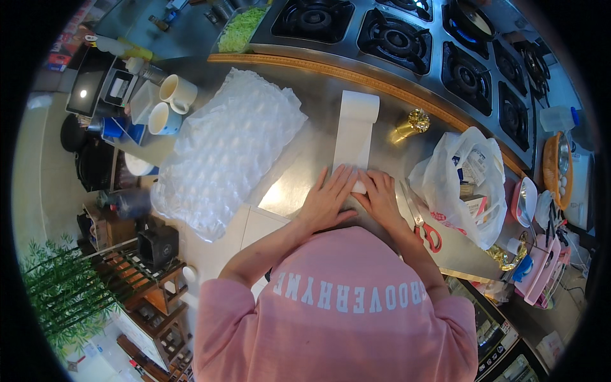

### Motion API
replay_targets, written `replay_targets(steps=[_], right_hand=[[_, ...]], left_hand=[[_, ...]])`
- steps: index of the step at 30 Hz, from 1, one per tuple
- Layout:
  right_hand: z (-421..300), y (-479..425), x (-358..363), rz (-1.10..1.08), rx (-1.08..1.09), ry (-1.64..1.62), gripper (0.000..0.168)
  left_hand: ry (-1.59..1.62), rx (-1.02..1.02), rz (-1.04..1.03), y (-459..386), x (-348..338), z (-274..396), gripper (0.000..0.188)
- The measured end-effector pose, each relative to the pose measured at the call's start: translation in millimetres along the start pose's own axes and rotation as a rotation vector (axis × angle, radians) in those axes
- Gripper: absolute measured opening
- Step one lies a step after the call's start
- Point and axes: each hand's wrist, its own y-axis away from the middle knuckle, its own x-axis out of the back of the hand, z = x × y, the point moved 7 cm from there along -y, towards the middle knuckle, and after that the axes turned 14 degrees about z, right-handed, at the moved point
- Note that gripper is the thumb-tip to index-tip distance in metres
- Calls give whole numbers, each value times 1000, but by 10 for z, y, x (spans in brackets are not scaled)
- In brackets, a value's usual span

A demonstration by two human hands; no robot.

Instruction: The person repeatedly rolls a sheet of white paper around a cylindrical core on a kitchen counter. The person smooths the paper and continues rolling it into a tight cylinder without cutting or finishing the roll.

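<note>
A white strip (352,143), paper or plastic film, runs toward me over the steel worktop from a roll (361,107) at its far end. At the near end, a folded or rolled piece of it is under my fingers. My left hand (329,200) holds this end down with fingers stretched across it and thumb apart. From the other side, my right hand (380,196) grips the same end with bent fingers. What lies directly beneath the fingertips is hidden. Scissors with red handles (428,236) lie beside my right forearm.
Bubble wrap (234,143) covers the worktop at left, near two mugs (178,93). A gold foil roll (416,122) and a filled white plastic bag (487,210) are at right. Beyond the wooden edge strip (305,67) is a gas stove (396,40); one burner is lit under a pan (472,20).
</note>
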Motion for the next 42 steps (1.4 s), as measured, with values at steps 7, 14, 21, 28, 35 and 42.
replay_targets(steps=[7,14,21,28,35,42], right_hand=[[200,-147,-131,119,143,151,48],[358,-545,-112,58,52,228,58],[322,-182,-198,38,105,70,52],[-39,-41,27,-38,26,24,48],[83,11,-125,135,240,116,49],[208,-401,-81,55,121,64,50]], left_hand=[[37,89,38,-598,-74,-369,99],[-27,-53,313,-705,-39,-393,85],[60,35,178,-439,-27,-216,76],[-11,-31,72,70,-52,52,84],[59,99,106,-415,51,-149,94],[-50,57,206,-647,73,-288,91]])
